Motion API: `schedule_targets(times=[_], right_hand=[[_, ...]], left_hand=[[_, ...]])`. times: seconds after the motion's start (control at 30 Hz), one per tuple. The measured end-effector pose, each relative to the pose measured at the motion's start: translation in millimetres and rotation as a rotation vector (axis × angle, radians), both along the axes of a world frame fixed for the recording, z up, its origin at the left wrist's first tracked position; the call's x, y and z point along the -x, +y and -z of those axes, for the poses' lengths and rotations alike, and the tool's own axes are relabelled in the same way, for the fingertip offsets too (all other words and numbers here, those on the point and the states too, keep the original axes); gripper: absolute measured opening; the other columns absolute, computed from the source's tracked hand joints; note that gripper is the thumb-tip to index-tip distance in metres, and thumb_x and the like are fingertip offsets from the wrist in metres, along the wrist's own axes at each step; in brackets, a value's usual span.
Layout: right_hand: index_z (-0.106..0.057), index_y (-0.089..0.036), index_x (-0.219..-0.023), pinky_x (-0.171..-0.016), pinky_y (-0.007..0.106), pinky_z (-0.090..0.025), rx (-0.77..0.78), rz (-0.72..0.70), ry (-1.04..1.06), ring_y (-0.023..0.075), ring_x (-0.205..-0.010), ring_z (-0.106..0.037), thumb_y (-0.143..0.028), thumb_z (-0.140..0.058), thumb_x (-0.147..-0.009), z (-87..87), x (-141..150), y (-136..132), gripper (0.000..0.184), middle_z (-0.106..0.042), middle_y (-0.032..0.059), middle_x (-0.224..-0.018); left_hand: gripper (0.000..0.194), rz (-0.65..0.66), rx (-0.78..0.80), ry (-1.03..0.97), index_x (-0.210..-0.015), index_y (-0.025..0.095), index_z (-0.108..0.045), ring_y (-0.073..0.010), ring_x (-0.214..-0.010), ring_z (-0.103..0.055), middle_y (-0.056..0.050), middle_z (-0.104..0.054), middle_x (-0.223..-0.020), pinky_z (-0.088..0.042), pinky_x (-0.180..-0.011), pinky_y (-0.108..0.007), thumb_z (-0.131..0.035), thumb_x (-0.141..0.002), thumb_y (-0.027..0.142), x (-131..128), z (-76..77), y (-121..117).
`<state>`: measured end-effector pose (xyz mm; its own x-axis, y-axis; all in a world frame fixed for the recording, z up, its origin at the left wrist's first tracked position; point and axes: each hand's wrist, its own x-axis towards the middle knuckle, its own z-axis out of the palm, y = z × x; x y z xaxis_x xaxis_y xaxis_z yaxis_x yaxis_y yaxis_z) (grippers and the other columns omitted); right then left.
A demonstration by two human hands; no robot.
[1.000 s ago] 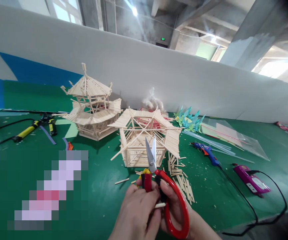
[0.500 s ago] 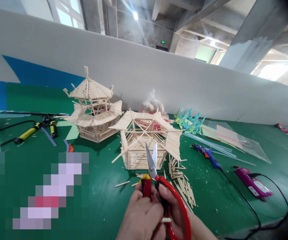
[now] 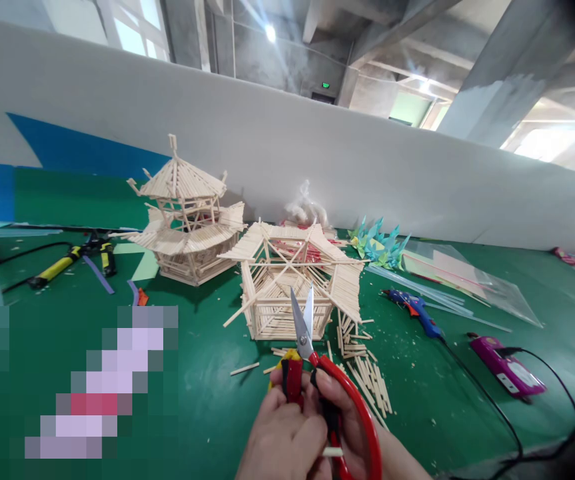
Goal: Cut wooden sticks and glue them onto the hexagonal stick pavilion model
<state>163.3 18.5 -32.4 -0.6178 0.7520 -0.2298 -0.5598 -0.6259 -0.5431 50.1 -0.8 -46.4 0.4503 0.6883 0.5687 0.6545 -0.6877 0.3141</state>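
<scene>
My right hand (image 3: 350, 407) is closed around red-handled scissors (image 3: 305, 337), whose blades point away from me and stand slightly apart. Beside it, my left hand (image 3: 284, 433) is closed on a red-and-black piece (image 3: 293, 380) with a yellow part behind it; its kind is unclear. A short pale wooden stick (image 3: 332, 452) pokes out between the hands; which one grips it is hidden. Just beyond the blades stands an open-topped wooden-stick pavilion model (image 3: 292, 320) with sloping eaves. Loose cut sticks (image 3: 370, 383) lie to its right.
A taller two-tiered stick pavilion (image 3: 184, 247) stands at back left. Yellow-black pliers (image 3: 57, 267) lie further left. On the right are a blue glue gun (image 3: 414, 310), a purple power strip (image 3: 507, 367) with a cable, clear glue sticks (image 3: 427, 290) and teal paper decorations (image 3: 380, 243).
My hands have shifted very slightly, and more of the yellow part shows beside the red-and-black piece. The short stick has dropped a little. The scissors and models look the same.
</scene>
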Motion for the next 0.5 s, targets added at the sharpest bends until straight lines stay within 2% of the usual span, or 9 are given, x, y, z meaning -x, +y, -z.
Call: schedule_targets(times=[0.13, 0.3, 0.4, 0.5], right_hand=[[-0.064, -0.018, -0.09, -0.079, 0.039, -0.039, -0.006, -0.001, -0.006, 0.0245, -0.088, -0.056, -0.041, -0.059, -0.069, 0.0, -1, 0, 0.032, -0.063, 0.0081, -0.083], [-0.066, -0.018, -0.082, -0.077, 0.04, -0.041, 0.026, 0.003, -0.022, 0.0242, -0.083, -0.058, -0.04, -0.056, -0.071, 5.5, -1, 1, 0.026, -0.064, 0.0077, -0.073], [-0.067, -0.018, -0.08, -0.073, 0.041, -0.043, 0.019, -0.001, -0.014, 0.0243, -0.078, -0.059, -0.042, -0.057, -0.069, 4.2, 1, 2, 0.028, -0.064, 0.0077, -0.07], [-0.066, -0.017, -0.08, -0.07, 0.039, -0.044, 0.034, -0.009, -0.012, 0.024, -0.076, -0.059, -0.046, -0.059, -0.065, -0.6, 3, 3, 0.033, -0.063, 0.0078, -0.071]], left_hand=[[0.035, -0.007, -0.068, -0.014, -0.054, 0.021, -0.049, -0.011, -0.038, -0.048, 0.004, -0.052, -0.04, -0.046, -0.059, -0.028, -0.029, -0.078, 0.004, -3, 6.3, 0], [0.045, -0.089, -0.235, -0.099, -0.049, 0.02, -0.047, -0.0121, -0.03, -0.044, 0.002, -0.048, -0.032, -0.046, -0.053, -0.031, -0.019, -0.081, 0.008, -13, 15.3, 3], [0.041, -0.051, -0.238, -0.038, -0.055, 0.019, -0.052, -0.0147, -0.035, -0.051, 0.0, -0.055, -0.036, -0.046, -0.05, -0.031, -0.021, -0.08, 0.009, -13, 8.9, 5], [0.027, 0.016, -0.18, 0.048, -0.072, 0.017, -0.056, -0.0156, -0.042, -0.058, -0.002, -0.062, -0.046, -0.047, -0.053, -0.03, -0.03, -0.075, 0.007, -7, -2.1, 4]])
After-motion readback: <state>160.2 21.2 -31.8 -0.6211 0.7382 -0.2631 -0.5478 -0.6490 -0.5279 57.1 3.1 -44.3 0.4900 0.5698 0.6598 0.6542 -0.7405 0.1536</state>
